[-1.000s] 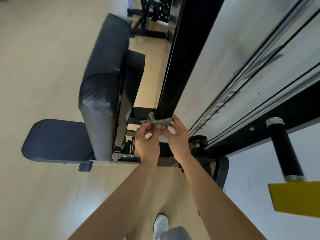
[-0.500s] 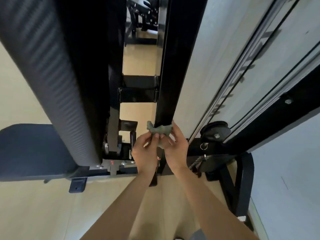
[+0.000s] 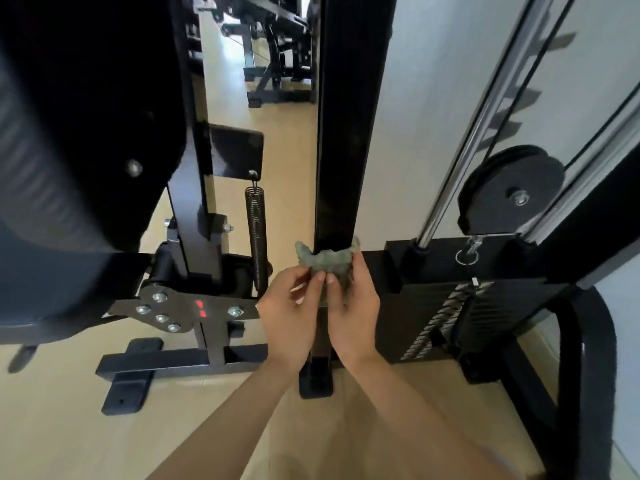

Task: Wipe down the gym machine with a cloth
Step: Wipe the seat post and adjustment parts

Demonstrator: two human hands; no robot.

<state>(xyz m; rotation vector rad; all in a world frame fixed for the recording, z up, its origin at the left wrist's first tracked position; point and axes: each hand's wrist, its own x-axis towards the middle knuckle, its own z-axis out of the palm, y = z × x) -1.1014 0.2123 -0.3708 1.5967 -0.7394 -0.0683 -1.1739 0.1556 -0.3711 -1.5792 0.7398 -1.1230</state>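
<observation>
A small grey-green cloth (image 3: 323,263) is wrapped around the lower part of the gym machine's black upright post (image 3: 341,133). My left hand (image 3: 294,317) pinches the cloth's left side and my right hand (image 3: 353,310) grips its right side. Both thumbs meet in front of the post. The cloth sits low on the post, a short way above its foot (image 3: 316,379) on the floor.
The padded backrest and seat (image 3: 52,168) fill the left. A coil spring (image 3: 256,233) and a bolted bracket (image 3: 180,311) stand left of my hands. The weight stack (image 3: 443,317), a pulley (image 3: 512,188), a chrome guide rod (image 3: 474,133) and a curved black frame tube (image 3: 588,375) lie right.
Both hands have slid the cloth down the post toward the floor. My head has dropped with them, so the machine's base now fills the view.
</observation>
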